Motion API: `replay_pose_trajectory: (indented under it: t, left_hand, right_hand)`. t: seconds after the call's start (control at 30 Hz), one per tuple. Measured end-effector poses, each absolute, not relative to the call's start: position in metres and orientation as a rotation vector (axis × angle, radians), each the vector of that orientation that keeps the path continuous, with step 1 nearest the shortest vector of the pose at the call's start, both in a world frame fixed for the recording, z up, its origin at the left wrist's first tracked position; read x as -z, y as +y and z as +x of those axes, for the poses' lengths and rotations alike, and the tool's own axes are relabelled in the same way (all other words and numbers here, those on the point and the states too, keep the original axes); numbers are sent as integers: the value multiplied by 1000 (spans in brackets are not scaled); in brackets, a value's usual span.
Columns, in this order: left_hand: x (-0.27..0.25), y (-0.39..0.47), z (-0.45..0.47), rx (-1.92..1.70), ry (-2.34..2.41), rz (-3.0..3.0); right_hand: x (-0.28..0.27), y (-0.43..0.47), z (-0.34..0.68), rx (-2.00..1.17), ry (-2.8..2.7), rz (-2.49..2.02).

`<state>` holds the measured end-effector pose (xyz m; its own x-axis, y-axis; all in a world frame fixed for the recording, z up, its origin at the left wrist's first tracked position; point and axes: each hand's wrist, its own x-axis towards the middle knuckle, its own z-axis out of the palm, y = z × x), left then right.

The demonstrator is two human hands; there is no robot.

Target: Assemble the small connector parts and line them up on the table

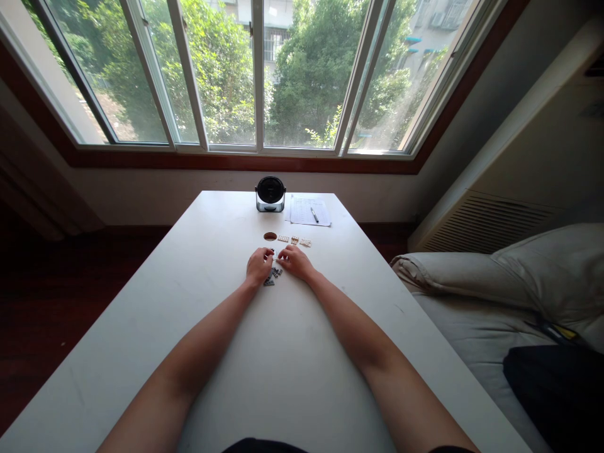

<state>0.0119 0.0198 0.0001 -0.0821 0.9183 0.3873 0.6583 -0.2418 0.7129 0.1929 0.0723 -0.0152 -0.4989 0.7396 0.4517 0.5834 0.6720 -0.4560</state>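
My left hand (259,265) rests over the white table (283,352), its fingers curled into a pinch. Close beside it on the right, my right hand (294,261) has its fingertips drawn together too. Something small and pale shows between the two sets of fingertips, too tiny to name. Just below the fingers lies a loose cluster of small grey pieces (275,273), partly hidden by my left hand. Beyond my right hand sit several small beige studded pieces (283,238) in a short row.
A round hole (270,236) is cut in the tabletop beyond my hands. Farther back stand a small black fan (270,190) and printed papers (302,211) with a pen (314,215) on top. A light-coloured sofa (453,277) runs along the right side.
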Motion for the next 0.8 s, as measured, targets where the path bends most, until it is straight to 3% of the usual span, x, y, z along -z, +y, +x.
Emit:
replay_pose_trajectory:
  t: [0.57, 0.8]
  left_hand:
    - [-5, 16, 13, -1290, 1485, 1863]
    - [-6, 15, 14, -1313, 1453, 1884]
  right_hand:
    - [10, 77, 193, -970, -1924, -975]
    - [4, 73, 192, -1045, -1920, -957]
